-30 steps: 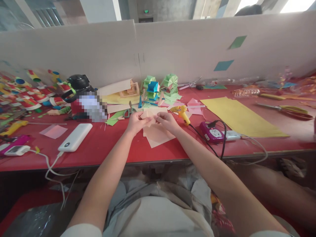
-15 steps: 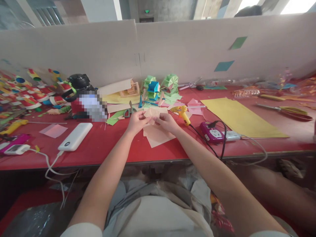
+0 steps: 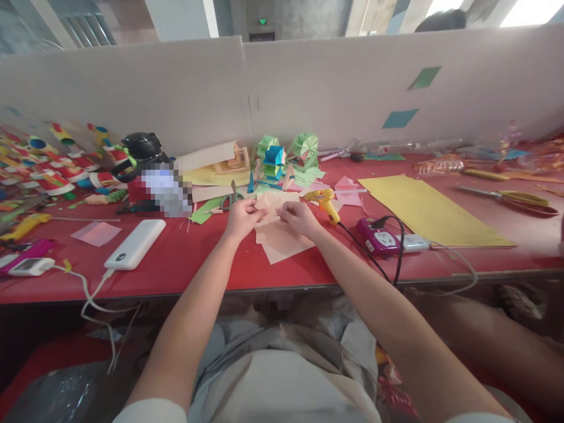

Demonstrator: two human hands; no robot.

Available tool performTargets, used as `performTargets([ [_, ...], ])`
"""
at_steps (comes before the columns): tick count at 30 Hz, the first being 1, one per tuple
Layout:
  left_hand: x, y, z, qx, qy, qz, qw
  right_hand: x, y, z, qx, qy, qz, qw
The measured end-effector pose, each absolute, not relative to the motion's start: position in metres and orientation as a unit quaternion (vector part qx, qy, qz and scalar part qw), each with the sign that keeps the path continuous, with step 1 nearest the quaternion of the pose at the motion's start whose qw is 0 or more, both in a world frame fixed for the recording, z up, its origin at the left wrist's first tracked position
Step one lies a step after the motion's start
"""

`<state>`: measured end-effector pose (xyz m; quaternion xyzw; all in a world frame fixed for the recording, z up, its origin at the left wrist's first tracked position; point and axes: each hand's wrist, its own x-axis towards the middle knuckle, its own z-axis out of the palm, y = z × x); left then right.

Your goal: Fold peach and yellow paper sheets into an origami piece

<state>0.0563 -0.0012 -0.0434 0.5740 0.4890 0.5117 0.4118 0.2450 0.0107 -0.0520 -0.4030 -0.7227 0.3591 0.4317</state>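
Observation:
Between my two hands is a small piece of peach paper (image 3: 272, 204), creased and held just above the table. My left hand (image 3: 242, 220) pinches its left side between thumb and fingers. On the opposite side, my right hand (image 3: 302, 220) has its fingers closed on the paper's edge. Flat beneath them lie larger peach sheets (image 3: 284, 242) on the red table. A yellow glue gun (image 3: 326, 205) rests just right of my right hand. Scissors with grey-green handles (image 3: 229, 201) lie beyond my left hand, partly among paper scraps.
Green and blue folded paper pieces (image 3: 274, 158) stand at the back before a white partition (image 3: 176, 88). To the right are a purple power socket (image 3: 381, 236), a yellow sheet (image 3: 432, 211) and scissors (image 3: 515, 197). A white power bank (image 3: 136, 244) and cables lie left.
My fingers have shifted slightly on the small peach paper, with the hands a little farther apart. The things on the table stay where they were.

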Motion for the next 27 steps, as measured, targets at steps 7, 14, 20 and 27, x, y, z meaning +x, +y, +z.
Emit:
performTargets([
  [7, 0.0515, -0.0027, -0.0451, 0.624, 0.470, 0.421, 0.461, 0.2515, 0.0093, -0.0474, -0.360, -0.749, 0.402, 0.385],
  [14, 0.0535, -0.0040, -0.0435, 0.609, 0.434, 0.430, 0.506, 0.2466, 0.0064, -0.0558, -0.346, -0.727, 0.485, 0.343],
  [20, 0.0544, -0.0022, -0.0460, 0.610, 0.427, 0.476, 0.468, 0.2448, 0.0045, -0.0557, -0.348, -0.744, 0.455, 0.345],
  [27, 0.0583, -0.0047, -0.0422, 0.610, 0.457, 0.450, 0.465, 0.2428, 0.0077, -0.0572, -0.346, -0.741, 0.401, 0.412],
])
